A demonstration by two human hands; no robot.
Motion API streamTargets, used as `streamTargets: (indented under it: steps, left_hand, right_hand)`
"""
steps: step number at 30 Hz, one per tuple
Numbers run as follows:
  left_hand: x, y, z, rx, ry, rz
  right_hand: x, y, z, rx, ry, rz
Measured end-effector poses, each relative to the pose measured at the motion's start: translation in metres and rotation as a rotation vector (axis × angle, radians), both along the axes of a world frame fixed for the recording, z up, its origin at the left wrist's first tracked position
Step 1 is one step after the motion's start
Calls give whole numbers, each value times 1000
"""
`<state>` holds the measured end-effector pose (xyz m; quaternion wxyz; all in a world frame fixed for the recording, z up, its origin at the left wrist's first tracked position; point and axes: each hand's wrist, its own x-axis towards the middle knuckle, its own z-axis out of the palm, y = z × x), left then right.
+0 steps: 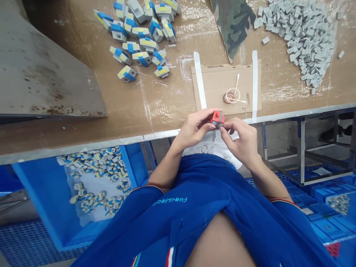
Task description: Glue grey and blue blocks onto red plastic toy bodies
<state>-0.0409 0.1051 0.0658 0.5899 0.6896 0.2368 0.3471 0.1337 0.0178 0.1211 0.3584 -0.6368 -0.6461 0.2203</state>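
Observation:
My left hand (194,128) is closed round a small red and grey block (217,118), held just in front of the table's near edge. My right hand (241,139) pinches at the block's right side with thumb and fingertips. What, if anything, sits between those fingertips is too small to see. Both hands hover over my lap, above the blue jacket.
On the cardboard-covered table lie a pile of blue, yellow and grey blocks (141,33), a heap of small grey parts (303,33), a camouflage cloth (233,22) and a small round dish with cotton swabs (232,95). A blue bin of blocks (94,181) stands lower left; a metal frame (303,152) at right.

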Motion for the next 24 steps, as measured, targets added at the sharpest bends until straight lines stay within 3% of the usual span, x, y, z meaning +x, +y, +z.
streamTargets:
  steps: [4, 8, 15, 24]
  left_hand:
    - [0, 0, -1, 46, 32, 21]
    - [-2, 0, -2, 107, 60, 13]
    - [-3, 2, -3, 110, 71, 20]
    - [-1, 0, -3, 50, -74, -7]
  right_hand:
    - [2, 4, 2, -90, 23, -21]
    - [3, 9, 2, -161, 7, 46]
    - [1, 10, -4, -130, -76, 75]
    - [6, 8, 7, -26, -98, 145]
